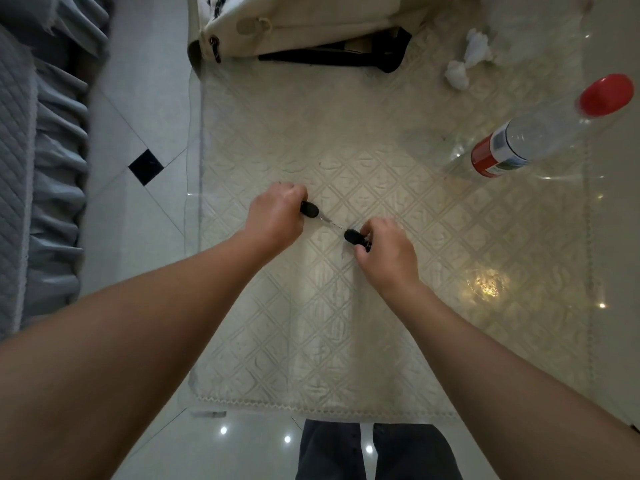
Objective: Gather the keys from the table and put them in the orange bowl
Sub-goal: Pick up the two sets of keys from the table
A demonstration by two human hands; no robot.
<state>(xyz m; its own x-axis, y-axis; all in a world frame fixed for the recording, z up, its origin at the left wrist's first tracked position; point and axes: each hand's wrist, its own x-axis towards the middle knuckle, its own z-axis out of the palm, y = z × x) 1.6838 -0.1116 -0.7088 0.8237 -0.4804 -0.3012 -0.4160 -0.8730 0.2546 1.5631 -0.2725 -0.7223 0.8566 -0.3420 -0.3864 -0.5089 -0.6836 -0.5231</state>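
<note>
Together, both hands worked near the middle of the table [398,341]. The left hand [277,218] was curled shut around a black-headed key [309,209], whose metal blade [329,221] stuck out toward the right. The right hand [386,251] had its fingers pinched on a second black key [353,236], with more dark pieces bunched under the fingertips; how many could not be told. The two keys sat just beside each other, the blade tip almost touching the second key's head. Farther off, toward the right edge, a clear plastic bottle [540,133] with a red cap [606,95] stood. Crumpled tissues [465,62] lay near the far right corner, and a cream bag [294,22] rested at the far edge.
</note>
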